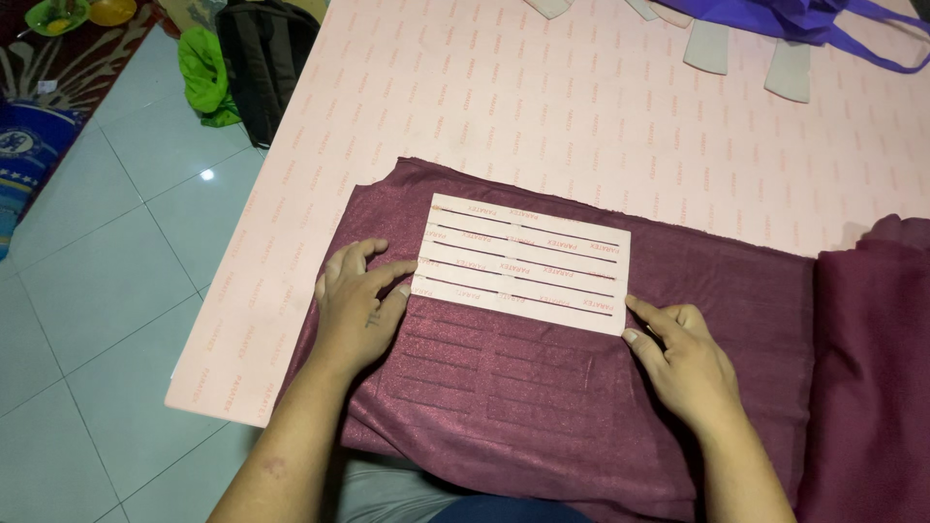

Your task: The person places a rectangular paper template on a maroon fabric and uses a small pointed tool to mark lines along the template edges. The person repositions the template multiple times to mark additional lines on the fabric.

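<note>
Pressing slotted paper template (523, 263) flat on maroon fabric (542, 387) near tabletop (581, 126) front edge: left hand (356, 305), right hand (683, 358) apart, open-palmed at opposite ends; fabric uncut.

Two hands, the left hand (356, 300) and the right hand (678, 358), rest at either end of one slotted pink template (523, 263) bearing five long dark slits, laid on one folded maroon cloth (542, 397) atop one pink printed sheet (542, 116). At the far right lie one purple bag (775, 19) and two clearly visible pale cut-out pieces (707, 46), with further pieces cropped by the edge. On the floor at the far left stand one black backpack (262, 58), one green bundle (205, 77) and two bowls (58, 15).
</note>
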